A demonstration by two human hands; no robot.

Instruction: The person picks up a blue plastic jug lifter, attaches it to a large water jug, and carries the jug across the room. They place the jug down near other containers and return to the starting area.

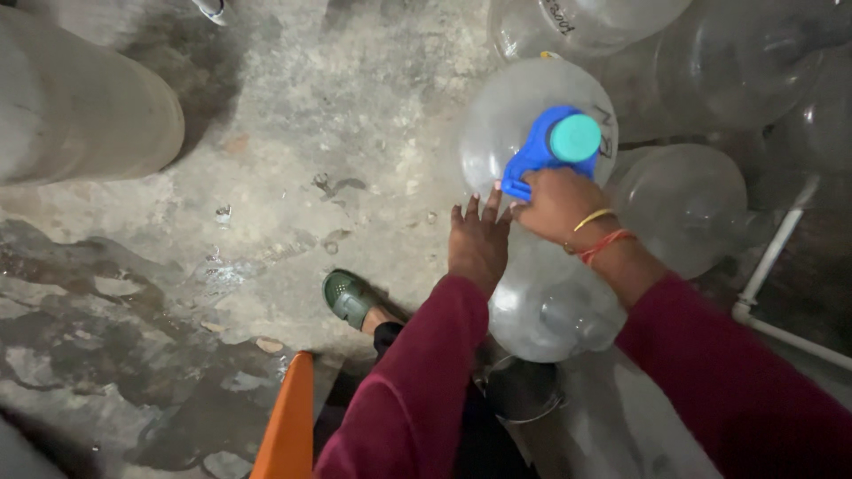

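Note:
A large clear plastic water jug (pixel 519 115) stands in front of me with a blue handle piece (pixel 541 151) around its neck and a teal cap (pixel 575 137) on top. My right hand (pixel 557 204), with yellow and red threads at the wrist, grips the lower end of the blue handle. My left hand (pixel 477 241) lies flat with spread fingers against the side of a clear jug (pixel 550 306) just below. Both arms wear maroon sleeves.
Several more clear jugs (pixel 692 200) crowd the upper right. A white pipe (pixel 768 266) runs at the right. A grey cylinder (pixel 80 106) lies upper left. My foot in a green sandal (pixel 348 297) rests on wet concrete floor (pixel 133 337). An orange edge (pixel 288 426) and a metal pot (pixel 522 388) sit below.

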